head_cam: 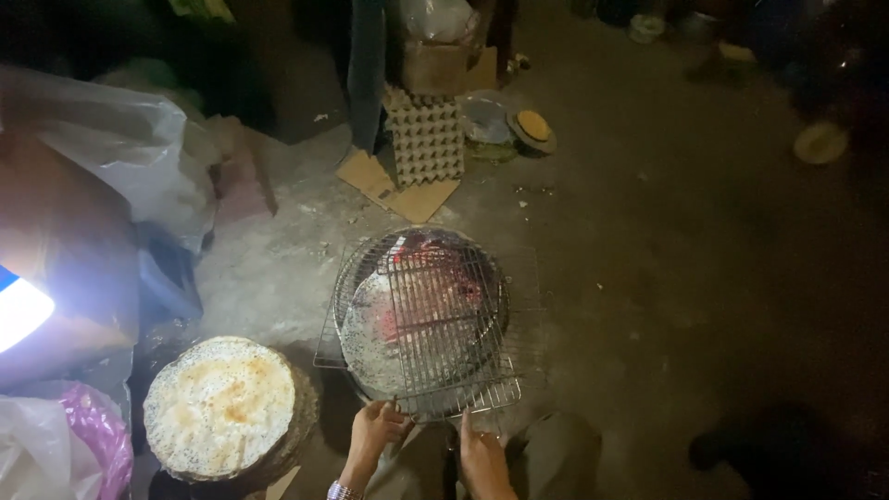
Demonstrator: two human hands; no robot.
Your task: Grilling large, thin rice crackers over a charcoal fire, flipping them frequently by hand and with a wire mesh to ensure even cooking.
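From my remote seat I look straight down on a round charcoal brazier [421,324] sitting on the bare concrete floor [667,259], its coals glowing red toward the far side and grey with ash nearer me. Two wire grill racks [444,315] lie over it, one on top of the other, and between them I make out a pale round sheet, probably a rice cracker — sandwiching it that way would keep it flat over the heat. My left hand [372,435] curls at the near edge of the racks, fingers bent and bunched on the wire, while my right hand [482,454] reaches up beside it with the index finger extended to the rim; whether the other fingers pinch the wire I cannot tell in this dim light. Both hands stay at the coolest edge, nearest my body, well away from the red coals. To my left a stack of toasted crackers [220,406] with dark specks and brown patches rests on a round basket, near the fire but apart from it — within easy reach. Beyond the brazier stand an egg tray [424,139] on cardboard and plastic bags [120,148] at the left.
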